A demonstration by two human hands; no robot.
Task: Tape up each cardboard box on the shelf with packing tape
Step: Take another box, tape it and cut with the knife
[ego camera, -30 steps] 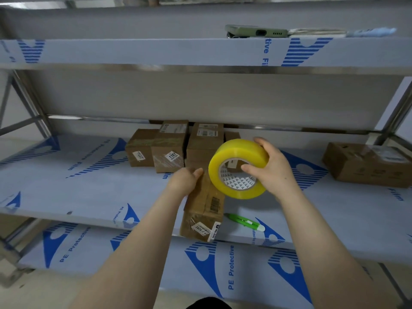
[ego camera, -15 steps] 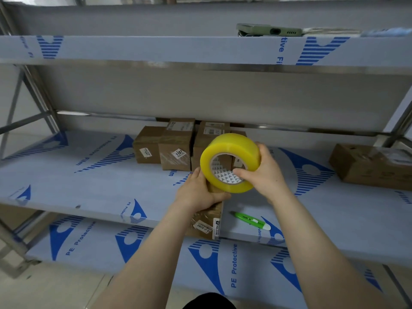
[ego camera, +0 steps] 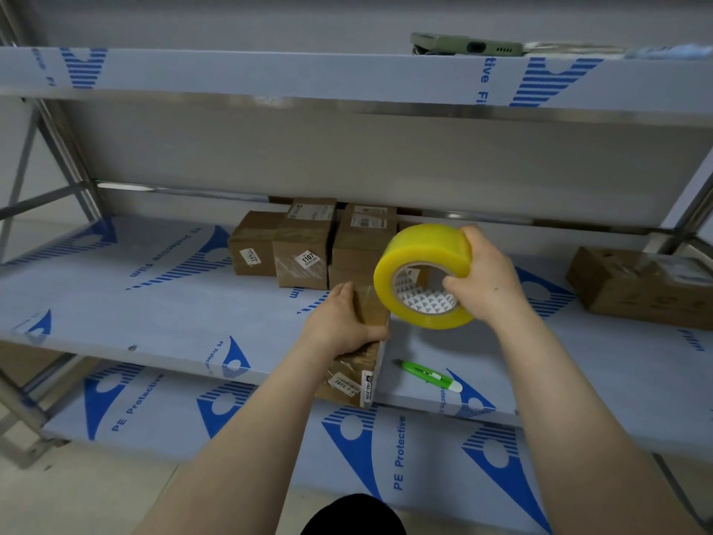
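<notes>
A long cardboard box point(ego camera: 353, 374) lies on the middle shelf point(ego camera: 154, 314), its near end jutting over the front edge. My left hand point(ego camera: 339, 322) rests on top of the box, with the thumb curled over its right edge. My right hand point(ego camera: 484, 279) grips a yellow roll of packing tape point(ego camera: 422, 249), thumb inside the core, holding it just above and right of the box. Three more cardboard boxes point(ego camera: 304, 249) stand grouped at the back of the shelf. Another box point(ego camera: 640, 287) lies at the far right.
A green utility knife point(ego camera: 428, 375) lies on the shelf just right of the long box. A phone in a green case point(ego camera: 467, 44) sits on the upper shelf. A lower shelf point(ego camera: 270, 438) runs beneath. Steel uprights stand at both sides.
My left hand moved from the box's left side onto its top. The tape roll shifted slightly left, closer over the box, then stayed near there. The camera view drifted.
</notes>
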